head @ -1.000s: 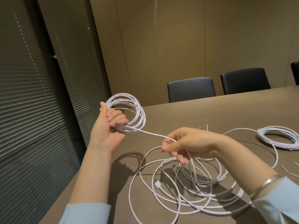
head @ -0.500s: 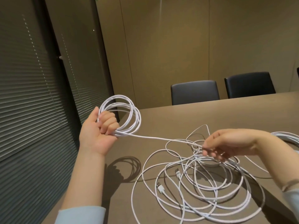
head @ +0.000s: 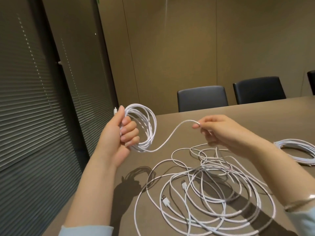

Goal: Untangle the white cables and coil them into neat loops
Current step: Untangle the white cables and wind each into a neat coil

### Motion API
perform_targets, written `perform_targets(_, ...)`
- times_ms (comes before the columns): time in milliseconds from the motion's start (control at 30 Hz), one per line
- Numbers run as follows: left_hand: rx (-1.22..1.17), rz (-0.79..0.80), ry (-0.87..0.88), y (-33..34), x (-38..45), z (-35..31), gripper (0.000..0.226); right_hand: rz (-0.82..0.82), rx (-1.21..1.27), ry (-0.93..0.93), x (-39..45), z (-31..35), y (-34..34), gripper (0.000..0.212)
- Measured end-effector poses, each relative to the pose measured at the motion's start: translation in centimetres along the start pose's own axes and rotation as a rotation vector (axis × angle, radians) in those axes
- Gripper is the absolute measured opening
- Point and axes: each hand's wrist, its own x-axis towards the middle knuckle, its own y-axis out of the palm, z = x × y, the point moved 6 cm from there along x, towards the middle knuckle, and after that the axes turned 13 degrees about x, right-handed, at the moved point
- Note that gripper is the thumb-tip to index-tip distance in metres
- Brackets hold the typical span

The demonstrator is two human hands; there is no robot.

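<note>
My left hand (head: 119, 133) grips a coil of white cable (head: 150, 126) raised above the table's left corner, fingers curled through its several loops. From the coil's bottom a slack strand (head: 172, 135) curves up to my right hand (head: 221, 132), which pinches it between thumb and fingertips. Below my right hand a loose tangle of white cable (head: 213, 193) sprawls on the table, with two white connectors (head: 166, 200) lying inside it.
A second, finished white coil (head: 296, 150) lies flat at the right edge of the brown table (head: 255, 113). Black chairs (head: 202, 97) stand along the far side. Dark blinds (head: 34, 108) line the left, right beside the table corner.
My right hand has lifted off the tangle and risen toward the coil, so the strand between my hands went from taut to a slack curve. My left hand turned the coil more upright.
</note>
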Motion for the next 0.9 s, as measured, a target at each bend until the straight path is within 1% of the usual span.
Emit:
perform_targets(133,0.079,0.002,-0.036,1.5,0.1,1.3,0.051,0.027,0.028,-0.198,-1.5,2.4,2.8,0.023)
perform_targets(233,0.112,0.033,-0.062,2.7,0.1,2.1,0.049,0.047,0.046,-0.322,-2.5,3.3,4.4,0.021)
perform_targets(367,0.227,0.095,-0.061,4.6,-0.1,2.9,0.047,0.059,0.093,-0.412,-3.1,3.4,5.7,0.018)
perform_targets(500,0.361,0.117,-0.018,6.5,-0.6,3.2,0.044,0.004,0.061,-0.467,-3.1,2.9,5.8,0.008)
perform_targets(567,0.392,0.100,-0.008,6.7,-0.5,3.4,0.044,-0.018,0.063,-0.478,-3.1,2.7,5.7,0.006)
perform_targets(633,0.391,0.089,0.003,6.8,-0.3,3.6,0.045,-0.035,0.062,-0.489,-3.1,2.5,5.8,0.009)
perform_targets(733,0.332,0.038,0.022,6.9,-0.6,3.6,0.031,-0.050,0.080,-0.490,-3.2,2.1,6.3,0.022)
perform_targets(767,0.287,0.020,0.019,6.7,-0.5,3.6,0.031,-0.043,0.094,-0.482,-3.2,2.1,6.5,0.028)
perform_targets(833,0.176,0.004,0.017,6.2,-0.3,3.4,0.039,0.011,0.114,-0.412,-3.2,1.8,6.9,0.034)
perform_targets(900,0.040,0.005,0.029,5.3,0.1,2.8,0.044,0.147,0.076,-0.259,-3.2,1.3,7.4,0.030)
